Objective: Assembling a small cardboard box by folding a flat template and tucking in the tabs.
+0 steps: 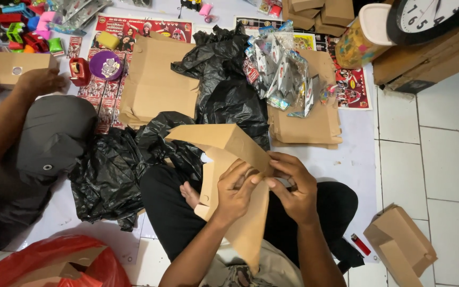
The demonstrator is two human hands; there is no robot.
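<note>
The cardboard sheet (229, 159) I fold is plain kraft brown on both faces. My trousers (171, 212) are black, like the crumpled bags (224, 90) ahead of me. The lighter (360, 244) by my knee is red. The bag (54, 260) at lower left is bright red. The floor tiles (452, 159) are white. The cap (54, 138) beside me is dark grey.

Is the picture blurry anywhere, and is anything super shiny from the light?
In the head view, the hands, left hand and right hand, look sharp on the brown cardboard box; the light is even with soft shadows; the black plastic bags and clear toy packets show glare; the edges bend a little, like the wall clock.
</note>
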